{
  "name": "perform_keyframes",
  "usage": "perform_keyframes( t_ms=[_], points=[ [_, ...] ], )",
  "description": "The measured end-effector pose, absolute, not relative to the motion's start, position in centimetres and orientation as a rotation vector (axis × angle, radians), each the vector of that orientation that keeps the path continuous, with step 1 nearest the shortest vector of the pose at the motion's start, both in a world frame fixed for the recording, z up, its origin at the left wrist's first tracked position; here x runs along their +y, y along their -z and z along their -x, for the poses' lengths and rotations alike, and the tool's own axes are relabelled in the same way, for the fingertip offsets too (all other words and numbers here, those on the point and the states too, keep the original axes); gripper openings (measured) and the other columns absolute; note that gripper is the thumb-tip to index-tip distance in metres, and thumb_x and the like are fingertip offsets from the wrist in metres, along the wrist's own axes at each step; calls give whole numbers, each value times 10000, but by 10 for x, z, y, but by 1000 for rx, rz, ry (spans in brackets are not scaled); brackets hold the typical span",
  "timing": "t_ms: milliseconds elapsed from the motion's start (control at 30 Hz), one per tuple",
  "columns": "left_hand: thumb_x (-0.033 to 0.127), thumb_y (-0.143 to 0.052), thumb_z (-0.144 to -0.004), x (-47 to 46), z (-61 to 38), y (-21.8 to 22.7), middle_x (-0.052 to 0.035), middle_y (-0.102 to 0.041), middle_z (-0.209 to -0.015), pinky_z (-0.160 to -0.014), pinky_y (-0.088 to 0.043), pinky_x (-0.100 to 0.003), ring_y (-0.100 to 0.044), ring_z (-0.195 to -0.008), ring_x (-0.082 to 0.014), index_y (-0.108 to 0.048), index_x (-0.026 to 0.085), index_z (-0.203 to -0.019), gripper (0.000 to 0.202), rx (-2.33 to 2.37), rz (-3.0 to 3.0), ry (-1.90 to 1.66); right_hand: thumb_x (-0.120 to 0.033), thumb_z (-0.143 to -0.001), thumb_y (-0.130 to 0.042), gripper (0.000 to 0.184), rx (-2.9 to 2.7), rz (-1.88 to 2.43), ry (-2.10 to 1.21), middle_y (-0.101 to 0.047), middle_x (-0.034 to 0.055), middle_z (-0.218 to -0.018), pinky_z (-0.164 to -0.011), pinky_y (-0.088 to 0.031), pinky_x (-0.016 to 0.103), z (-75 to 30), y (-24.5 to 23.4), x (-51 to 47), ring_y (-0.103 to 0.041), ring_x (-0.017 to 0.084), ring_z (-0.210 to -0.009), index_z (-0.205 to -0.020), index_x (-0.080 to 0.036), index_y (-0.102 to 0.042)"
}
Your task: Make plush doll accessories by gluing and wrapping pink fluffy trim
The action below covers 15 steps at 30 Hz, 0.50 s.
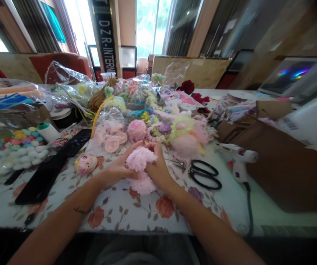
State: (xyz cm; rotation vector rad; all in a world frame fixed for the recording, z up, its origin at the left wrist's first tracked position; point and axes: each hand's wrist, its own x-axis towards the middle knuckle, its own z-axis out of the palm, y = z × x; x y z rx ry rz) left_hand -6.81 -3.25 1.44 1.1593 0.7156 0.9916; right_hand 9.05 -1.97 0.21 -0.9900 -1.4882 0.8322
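A fluffy pale pink piece, like a plush or fuzzy yarn shape, is held just above the flowered tablecloth at the middle. My left hand grips it from the left, thumb toward me and fingers around the far side. From the right, my right hand closes on it, its thumb pressed into the fluff. Part of the fingers is hidden behind the piece. Beyond my hands lies a ball of pink yarn. A small painted doll face rests to the left, and black-handled scissors lie to the right.
A white glue gun with a dark cord stands right of the scissors, beside a brown cardboard box. On the left are a black phone, white pompoms and a thread spool. Yarn and plastic bags pile up behind.
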Motion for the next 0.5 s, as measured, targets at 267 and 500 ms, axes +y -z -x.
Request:
perform_keyframes(
  t_ms=[267,500],
  points=[
    [221,-745,-554,-19,83,-15,-52,-686,-776,-686,-544,-314,-660,-813,-239,-637,153,-806,283,888,-718,-1444,-486,-846,-539,372,-1611,796,-1659,-588,10,-775,-499,-390,230,-101,-15,-28,-510,121,-595,-1106,-220,-557],
    [166,-743,-584,-7,107,-27,27,-677,-805,-737,-526,-224,-639,-807,-148,-633,209,-896,333,955,-764,-1832,-454,-819,-616,308,-1287,526,-1824,-177,-106,-468,-373,-115,192,-125,-34,-19,-112,55,-409,-674,-184,-594]
  ],
)
